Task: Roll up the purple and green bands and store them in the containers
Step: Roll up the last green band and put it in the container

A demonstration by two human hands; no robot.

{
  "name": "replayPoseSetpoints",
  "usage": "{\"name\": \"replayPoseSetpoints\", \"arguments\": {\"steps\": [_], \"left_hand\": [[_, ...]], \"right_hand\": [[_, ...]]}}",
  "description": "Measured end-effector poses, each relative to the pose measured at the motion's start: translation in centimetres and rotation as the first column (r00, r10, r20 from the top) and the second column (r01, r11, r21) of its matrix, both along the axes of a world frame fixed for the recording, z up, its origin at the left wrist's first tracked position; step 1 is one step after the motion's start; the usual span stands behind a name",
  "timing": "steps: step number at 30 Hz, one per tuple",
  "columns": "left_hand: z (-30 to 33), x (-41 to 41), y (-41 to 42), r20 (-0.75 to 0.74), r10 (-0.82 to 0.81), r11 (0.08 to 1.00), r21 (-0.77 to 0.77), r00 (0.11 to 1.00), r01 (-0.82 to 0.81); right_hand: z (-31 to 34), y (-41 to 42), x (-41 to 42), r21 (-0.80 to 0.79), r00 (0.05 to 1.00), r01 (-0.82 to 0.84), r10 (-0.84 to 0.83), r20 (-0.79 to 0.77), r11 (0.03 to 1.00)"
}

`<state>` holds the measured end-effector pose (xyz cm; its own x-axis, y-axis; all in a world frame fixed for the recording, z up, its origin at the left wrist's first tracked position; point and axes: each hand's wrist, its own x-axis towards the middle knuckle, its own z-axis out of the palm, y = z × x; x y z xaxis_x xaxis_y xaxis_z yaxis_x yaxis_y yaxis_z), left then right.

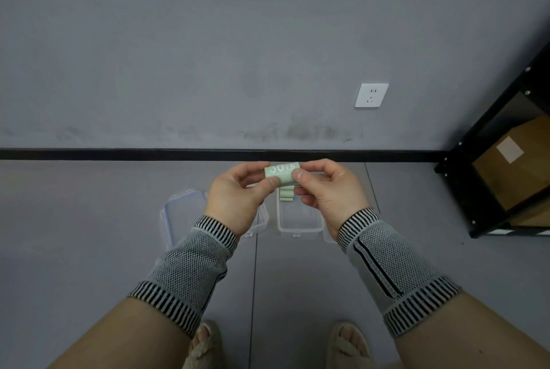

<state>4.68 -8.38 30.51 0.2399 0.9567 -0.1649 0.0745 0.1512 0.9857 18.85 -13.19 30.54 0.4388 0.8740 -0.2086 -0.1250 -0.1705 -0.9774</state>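
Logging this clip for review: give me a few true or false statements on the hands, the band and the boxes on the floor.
1. Both hands, left hand and right hand, pinch the green band. True.
2. The band is purple. False: it is pale green with white print.
3. Green rolls already lie in the clear box. True.
4. The box stands on a table. False: it is on the grey floor.
5. A wall socket has a plug in it. False: nothing is plugged in.

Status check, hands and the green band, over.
Left hand and right hand grip rolled green band. Clear container below holds green rolls. Nothing in the way.
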Motion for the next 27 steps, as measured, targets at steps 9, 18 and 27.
{"name": "replayPoseSetpoints", "arguments": {"steps": [9,18,27], "left_hand": [[-4.0,2.8,6.4,-0.161,-0.074,0.997,-0.005,0.984,0.074],[-17.6,6.2,12.9,-0.381,-0.269,0.962,-0.069,0.885,0.263],[-31.9,6.9,17.2,-0.942,-0.274,0.731,-0.074,0.192,0.678]], "right_hand": [[-3.5,5.4,3.5,-0.151,0.999,-0.016,0.022,0.038,0.988],[-17.5,12.0,7.1,-0.368,0.985,0.069,-0.123,-0.125,0.927],[-34.0,16.5,9.8,-0.512,0.966,0.172,-0.247,-0.081,0.841]]}}
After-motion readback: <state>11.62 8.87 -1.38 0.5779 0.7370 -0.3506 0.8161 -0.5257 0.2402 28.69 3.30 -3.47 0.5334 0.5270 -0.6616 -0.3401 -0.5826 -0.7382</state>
